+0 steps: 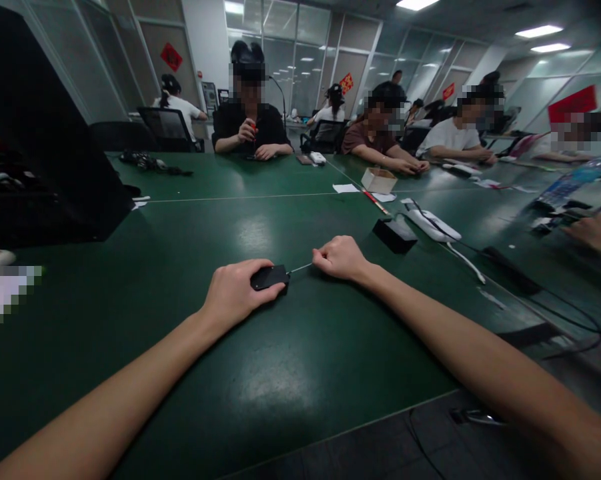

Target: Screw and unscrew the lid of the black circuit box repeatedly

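Observation:
My left hand is closed around a small black box on the green table, thumb along its near side and fingers over its far side. From the box's right end a thin pale rod or cord runs to my right hand. That hand is closed in a fist over the other end, just above the tabletop. Whether the thin piece is a tool shaft or a line cannot be made out, since my fingers hide the rest. A larger black box lies beyond my right hand.
On the green table, a white power strip with cables lies at right, near an open cardboard box. A tall black case stands at left. Several people sit across the table; another person's hand reaches in at right.

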Demonstrator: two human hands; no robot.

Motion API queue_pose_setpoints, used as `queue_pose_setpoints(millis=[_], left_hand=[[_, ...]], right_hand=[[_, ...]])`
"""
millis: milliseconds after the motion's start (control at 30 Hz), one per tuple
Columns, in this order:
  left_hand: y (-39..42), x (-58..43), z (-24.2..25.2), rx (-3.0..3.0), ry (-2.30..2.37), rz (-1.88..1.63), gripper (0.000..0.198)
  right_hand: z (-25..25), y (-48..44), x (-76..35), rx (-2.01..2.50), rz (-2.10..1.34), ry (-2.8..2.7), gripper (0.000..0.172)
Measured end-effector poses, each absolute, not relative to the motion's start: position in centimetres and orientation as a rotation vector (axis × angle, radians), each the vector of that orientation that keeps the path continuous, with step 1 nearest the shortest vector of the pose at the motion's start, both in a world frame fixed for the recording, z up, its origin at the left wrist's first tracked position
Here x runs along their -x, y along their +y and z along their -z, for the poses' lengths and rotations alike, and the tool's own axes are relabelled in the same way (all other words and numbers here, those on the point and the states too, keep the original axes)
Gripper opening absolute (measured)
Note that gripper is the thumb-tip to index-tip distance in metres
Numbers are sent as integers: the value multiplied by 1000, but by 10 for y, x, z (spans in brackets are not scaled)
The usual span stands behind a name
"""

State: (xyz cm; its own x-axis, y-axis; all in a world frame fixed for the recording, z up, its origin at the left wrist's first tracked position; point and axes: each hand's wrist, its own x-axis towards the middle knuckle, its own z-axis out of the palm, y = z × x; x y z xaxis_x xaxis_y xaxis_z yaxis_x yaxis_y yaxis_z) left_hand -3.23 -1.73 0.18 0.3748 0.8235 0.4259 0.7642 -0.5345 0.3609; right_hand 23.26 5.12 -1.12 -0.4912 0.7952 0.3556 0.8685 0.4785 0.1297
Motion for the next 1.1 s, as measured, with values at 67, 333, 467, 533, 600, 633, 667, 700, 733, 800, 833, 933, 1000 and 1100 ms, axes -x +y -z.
queue_pose_setpoints(millis=[67,333,467,533,600,633,667,700,733,800,833,933,1000,1100], left_hand=[[-17,33,-1,-2516,1459,-877,39],[-19,26,2,-2515,1400,-928,40],[-20,21,2,-2511,1406,-926,41],[-20,19,2,-2508,1417,-922,43],[-20,19,2,-2512,1403,-912,44],[-20,19,2,-2517,1394,-905,44],[-21,18,2,-2523,1386,-899,44],[-21,18,1,-2529,1381,-894,44],[-21,17,1,-2533,1378,-890,44],[-22,16,0,-2535,1372,-880,45],[-23,16,0,-2533,1368,-875,45],[-24,15,-1,-2528,1362,-853,44],[-23,15,-1,-2526,1365,-846,43],[-23,16,1,-2524,1344,-859,42]], right_hand=[[2,48,-235,1421,442,-2475,57],[-45,-5,-214,1183,939,-2364,56],[-39,-9,-204,1276,857,-2440,59],[-36,0,-212,1309,778,-2479,61],[-35,11,-223,1301,735,-2502,63],[-34,17,-228,1282,729,-2505,63],[-33,21,-233,1255,727,-2505,63],[-31,25,-237,1229,722,-2503,63],[-29,29,-240,1210,710,-2498,63],[-23,37,-244,1199,646,-2490,62],[-20,41,-246,1205,594,-2489,61],[-11,53,-252,1229,461,-2477,56],[-7,58,-256,1242,430,-2457,55],[-3,58,-252,1246,400,-2430,56]])
